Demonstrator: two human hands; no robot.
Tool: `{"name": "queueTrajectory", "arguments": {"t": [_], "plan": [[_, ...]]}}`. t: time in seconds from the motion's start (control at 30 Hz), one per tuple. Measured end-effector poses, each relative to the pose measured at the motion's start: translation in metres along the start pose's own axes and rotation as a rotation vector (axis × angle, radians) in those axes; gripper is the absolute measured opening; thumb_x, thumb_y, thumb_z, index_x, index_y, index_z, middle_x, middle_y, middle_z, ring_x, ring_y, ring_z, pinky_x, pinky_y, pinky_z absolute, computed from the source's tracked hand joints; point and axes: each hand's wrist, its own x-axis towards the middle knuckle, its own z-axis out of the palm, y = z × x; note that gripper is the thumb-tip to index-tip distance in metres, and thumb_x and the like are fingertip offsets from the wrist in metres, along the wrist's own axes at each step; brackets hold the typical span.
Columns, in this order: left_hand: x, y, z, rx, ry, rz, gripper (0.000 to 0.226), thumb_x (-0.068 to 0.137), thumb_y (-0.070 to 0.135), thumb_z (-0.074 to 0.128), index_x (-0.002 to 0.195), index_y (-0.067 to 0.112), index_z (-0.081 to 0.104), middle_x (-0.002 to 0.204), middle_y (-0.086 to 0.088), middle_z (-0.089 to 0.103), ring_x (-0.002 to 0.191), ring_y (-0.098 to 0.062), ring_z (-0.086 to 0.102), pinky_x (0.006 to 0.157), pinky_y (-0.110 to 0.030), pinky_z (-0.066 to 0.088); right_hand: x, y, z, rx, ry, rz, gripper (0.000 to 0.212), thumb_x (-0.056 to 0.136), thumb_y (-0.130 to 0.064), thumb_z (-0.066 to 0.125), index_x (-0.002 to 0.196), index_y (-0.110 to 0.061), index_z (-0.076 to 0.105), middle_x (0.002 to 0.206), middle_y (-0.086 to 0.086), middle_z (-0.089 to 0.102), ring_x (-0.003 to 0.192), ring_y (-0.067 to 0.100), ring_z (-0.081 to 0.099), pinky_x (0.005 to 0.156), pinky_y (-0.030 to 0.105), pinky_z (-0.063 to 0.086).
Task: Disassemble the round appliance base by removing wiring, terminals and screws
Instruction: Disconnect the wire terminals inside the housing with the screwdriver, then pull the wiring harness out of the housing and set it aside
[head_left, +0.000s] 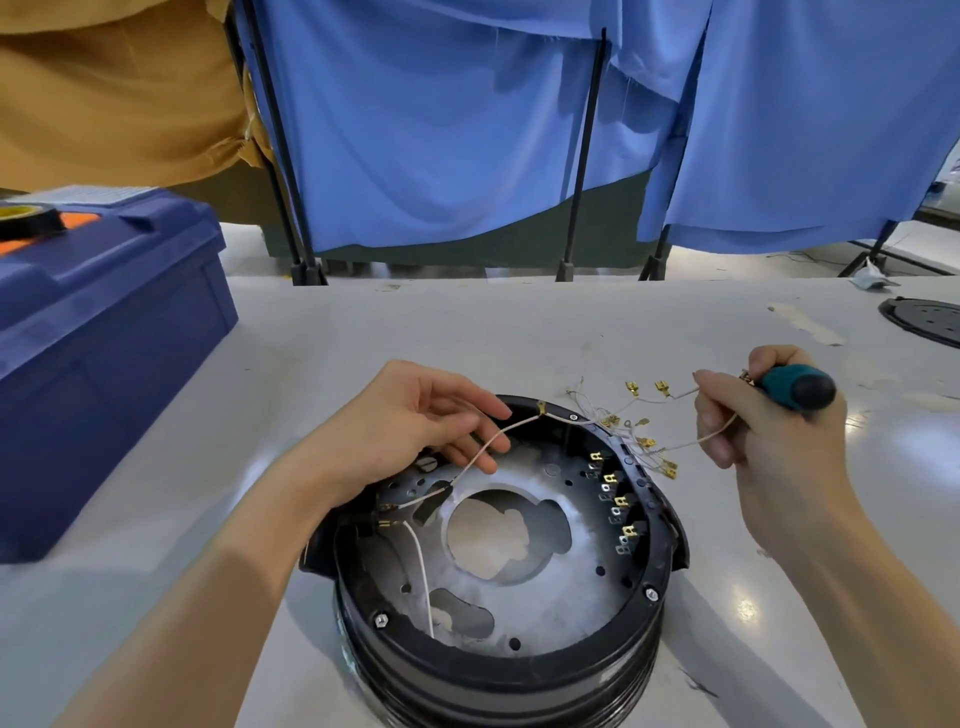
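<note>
- The round appliance base (519, 662) is found at the near edge of the table (363, 322), open side up, between the two hands.
- The left hand (415, 421) is held over the base's far-left rim, fingers (467, 415) loosely spread and nearly straight. A beige wire (470, 463) lies across their tips, and no pinch is shown.
- That wire is run diagonally, from a brass lug (541, 407) on the far rim down-left to a connector inside the left wall. The left hand is by far the nearer.
- The right hand (769, 441) is kept off the base's right side, curled round a screwdriver (800, 387), with a strand of the loose wire bundle (639, 439) pinched between thumb and forefinger.
- The bundle is draped outward over the far-right rim, and the terminal row (615, 506) inside is left bare.
- A rim screw (381, 619) is seen seated, and a white wire (423, 577) remains inside.
- A blue toolbox (104, 322) is parked at the left edge, well apart, so nothing but the left fingers themselves is judged to crowd the wire.
</note>
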Motion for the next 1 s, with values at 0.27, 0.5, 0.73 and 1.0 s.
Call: {"name": "queueTrajectory", "arguments": {"t": [0.27,0.5,0.73,1.0], "plan": [[-0.002,0.001,0.001,0.292,-0.068,-0.085,0.016,0.086,-0.003,0.063,0.089,0.01,0.071,0.076,-0.004,0.075,0.072,-0.019,0.073,0.081,-0.044,0.057,0.0,-0.002,-0.001,0.036,-0.005,-0.031,0.035,0.087,0.007,0.057,0.079,-0.022,0.041,0.046,0.005,0.052,0.038,0.022,0.044,0.042,0.023,0.038],[-0.003,0.006,-0.005,0.32,-0.188,-0.135,0.025,0.092,-0.006,0.051,0.084,0.006,0.072,0.077,-0.006,0.074,0.068,-0.022,0.072,0.065,-0.028,0.052,-0.001,-0.002,-0.003,0.025,0.028,-0.013,0.035,0.087,0.008,0.056,0.078,-0.022,0.041,0.046,0.005,0.054,0.038,0.022,0.046,0.042,0.023,0.038],[-0.001,0.0,0.003,0.408,-0.135,-0.124,0.014,0.088,0.011,0.065,0.074,0.014,0.065,0.066,-0.004,0.069,0.057,-0.016,0.069,0.052,-0.02,0.045,0.0,0.001,-0.004,0.005,0.07,0.022,0.034,0.087,0.007,0.056,0.08,-0.021,0.039,0.046,0.006,0.055,0.037,0.022,0.046,0.041,0.022,0.038],[-0.001,-0.008,0.014,0.616,-0.059,-0.074,0.016,0.099,0.024,0.045,0.084,0.02,0.045,0.077,-0.005,0.064,0.047,-0.012,0.057,0.054,-0.028,0.049,0.001,0.004,-0.007,-0.248,0.006,0.11,0.03,0.087,0.003,0.059,0.077,-0.016,0.038,0.045,0.009,0.055,0.035,0.026,0.044,0.041,0.033,0.037]]}}
